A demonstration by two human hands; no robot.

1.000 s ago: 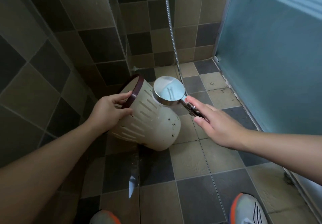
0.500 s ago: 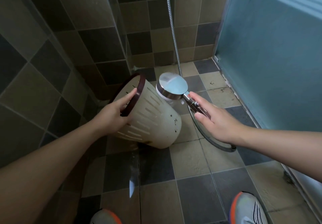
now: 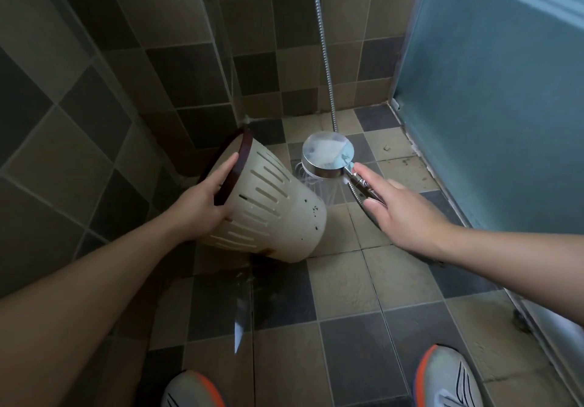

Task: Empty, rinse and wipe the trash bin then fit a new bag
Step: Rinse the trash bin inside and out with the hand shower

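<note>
A cream slotted trash bin (image 3: pixel 271 213) with a dark brown rim (image 3: pixel 235 166) is held tilted above the tiled floor (image 3: pixel 347 289), its mouth turned toward the wall corner and its base toward the viewer. The rim is gripped by the left hand (image 3: pixel 202 201), fingers curled over its edge. Just right of the bin, a chrome shower head (image 3: pixel 327 155) is held by its handle in the right hand (image 3: pixel 401 213), fingers wrapped about it. Water is sprayed downward from the head, beside the bin's base. A metal hose (image 3: pixel 324 49) is seen rising behind the head. Below the bin, two shoes (image 3: pixel 448 378) stand on wet floor.
</note>
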